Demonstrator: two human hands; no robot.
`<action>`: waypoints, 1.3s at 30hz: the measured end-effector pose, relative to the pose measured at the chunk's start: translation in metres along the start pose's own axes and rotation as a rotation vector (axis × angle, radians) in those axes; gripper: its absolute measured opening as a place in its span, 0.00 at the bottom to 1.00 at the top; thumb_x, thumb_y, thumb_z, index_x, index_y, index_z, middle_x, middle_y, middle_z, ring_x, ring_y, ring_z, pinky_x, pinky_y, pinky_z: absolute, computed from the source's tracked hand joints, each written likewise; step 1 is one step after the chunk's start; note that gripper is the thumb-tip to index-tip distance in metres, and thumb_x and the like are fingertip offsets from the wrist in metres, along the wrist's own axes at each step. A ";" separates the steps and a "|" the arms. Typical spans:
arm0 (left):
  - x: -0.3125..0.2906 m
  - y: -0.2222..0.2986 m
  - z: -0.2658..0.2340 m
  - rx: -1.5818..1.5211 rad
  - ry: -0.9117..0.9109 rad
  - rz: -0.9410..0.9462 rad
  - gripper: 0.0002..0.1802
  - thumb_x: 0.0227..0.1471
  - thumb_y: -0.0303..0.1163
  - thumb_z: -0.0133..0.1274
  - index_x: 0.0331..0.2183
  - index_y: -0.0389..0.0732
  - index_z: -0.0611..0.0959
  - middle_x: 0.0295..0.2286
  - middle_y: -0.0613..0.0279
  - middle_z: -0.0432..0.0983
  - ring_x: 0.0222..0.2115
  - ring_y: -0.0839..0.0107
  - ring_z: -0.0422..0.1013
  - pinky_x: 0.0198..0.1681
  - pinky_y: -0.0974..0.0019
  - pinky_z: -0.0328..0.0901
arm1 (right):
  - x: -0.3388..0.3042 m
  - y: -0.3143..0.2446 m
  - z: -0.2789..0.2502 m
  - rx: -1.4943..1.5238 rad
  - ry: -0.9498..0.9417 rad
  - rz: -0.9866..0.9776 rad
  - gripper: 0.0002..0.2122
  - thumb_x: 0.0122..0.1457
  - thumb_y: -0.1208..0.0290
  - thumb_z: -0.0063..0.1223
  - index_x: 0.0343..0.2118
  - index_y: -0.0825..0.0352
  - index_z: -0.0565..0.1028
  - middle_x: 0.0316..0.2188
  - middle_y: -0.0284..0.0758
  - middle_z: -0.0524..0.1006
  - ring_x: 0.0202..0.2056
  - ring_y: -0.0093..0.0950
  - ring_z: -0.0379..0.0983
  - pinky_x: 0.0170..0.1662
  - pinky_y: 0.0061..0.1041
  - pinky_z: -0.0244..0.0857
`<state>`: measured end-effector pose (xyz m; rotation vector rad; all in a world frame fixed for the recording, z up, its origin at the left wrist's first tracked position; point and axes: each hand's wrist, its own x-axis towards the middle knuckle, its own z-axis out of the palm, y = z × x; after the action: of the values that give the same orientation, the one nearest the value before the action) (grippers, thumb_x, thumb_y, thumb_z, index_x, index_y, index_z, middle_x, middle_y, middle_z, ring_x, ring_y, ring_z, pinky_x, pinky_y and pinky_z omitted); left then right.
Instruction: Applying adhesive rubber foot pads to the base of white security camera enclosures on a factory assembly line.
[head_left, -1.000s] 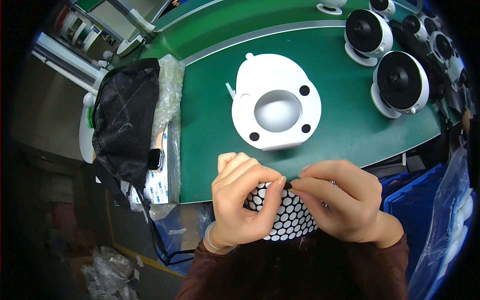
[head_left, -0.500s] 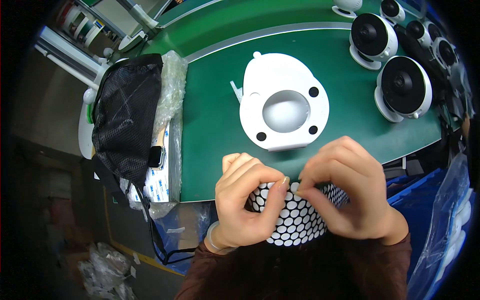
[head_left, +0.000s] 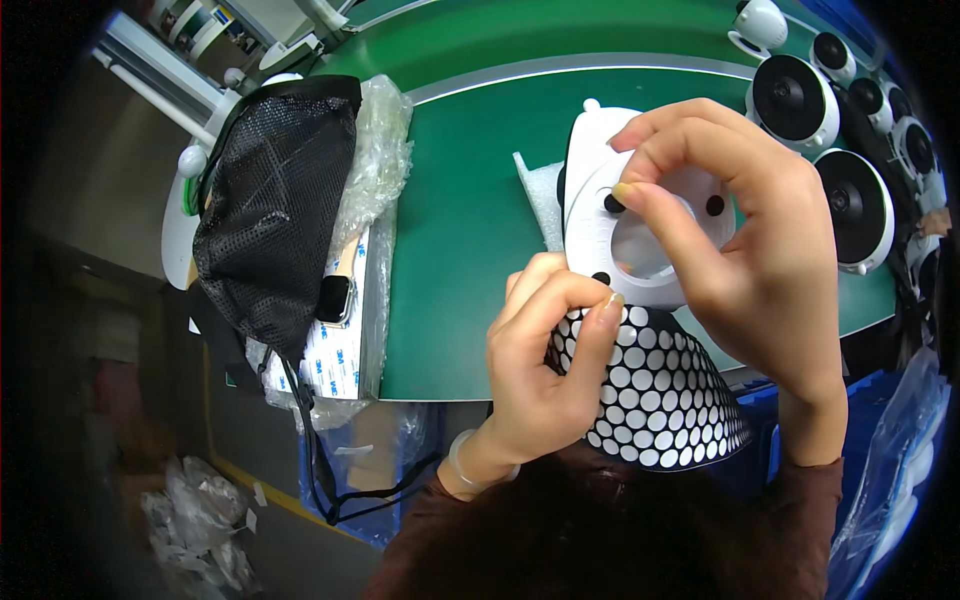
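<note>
My left hand pinches the top edge of a bendy sheet of white round dots on black, which curves down toward my lap. My right hand reaches over a white rounded device with a large round hollow. Thumb and finger are closed at a small black round pad, set at the device's upper left spot. Other black pads sit on the device around the hollow. My right hand covers the device's lower right part.
A black mesh bag and bubble wrap lie at the left of the green table, with a smartwatch beside them. Several white cameras with black round fronts stand at the right. Foam lies by the device.
My right hand has left the sheet and moved up to the device, where a black pad now shows at the upper left spot. My left hand still holds the sheet. The view has shifted.
</note>
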<state>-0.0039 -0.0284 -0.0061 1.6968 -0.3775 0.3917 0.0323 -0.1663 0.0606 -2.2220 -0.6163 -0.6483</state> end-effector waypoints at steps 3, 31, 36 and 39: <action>0.000 0.002 -0.002 0.002 -0.003 -0.025 0.03 0.44 0.22 0.51 0.22 0.37 0.74 0.22 0.61 0.66 0.24 0.69 0.60 0.29 0.71 0.55 | 0.001 -0.002 0.003 -0.017 0.008 -0.009 0.02 0.43 0.82 0.52 0.22 0.72 0.71 0.29 0.37 0.75 0.28 0.23 0.72 0.32 0.17 0.64; 0.002 -0.003 -0.002 -0.013 -0.028 0.069 0.02 0.42 0.21 0.52 0.23 0.37 0.75 0.25 0.58 0.69 0.25 0.66 0.62 0.29 0.70 0.57 | -0.001 0.000 0.003 0.061 -0.004 0.059 0.03 0.44 0.82 0.52 0.23 0.72 0.70 0.28 0.38 0.74 0.29 0.23 0.70 0.35 0.17 0.63; 0.002 -0.001 -0.002 0.010 -0.007 0.052 0.02 0.42 0.22 0.52 0.23 0.37 0.75 0.25 0.58 0.69 0.25 0.65 0.62 0.29 0.70 0.57 | -0.002 -0.002 0.006 -0.080 0.039 -0.051 0.04 0.43 0.83 0.52 0.22 0.71 0.70 0.28 0.37 0.74 0.29 0.23 0.70 0.34 0.16 0.63; 0.001 -0.002 -0.003 0.028 -0.021 0.065 0.02 0.42 0.22 0.52 0.22 0.37 0.75 0.25 0.58 0.69 0.25 0.65 0.62 0.29 0.70 0.57 | -0.004 -0.005 0.006 -0.134 0.020 -0.045 0.04 0.42 0.83 0.53 0.21 0.72 0.69 0.28 0.37 0.74 0.29 0.22 0.70 0.32 0.17 0.63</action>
<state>-0.0022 -0.0250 -0.0072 1.7196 -0.4454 0.4294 0.0277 -0.1594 0.0572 -2.3281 -0.6308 -0.7544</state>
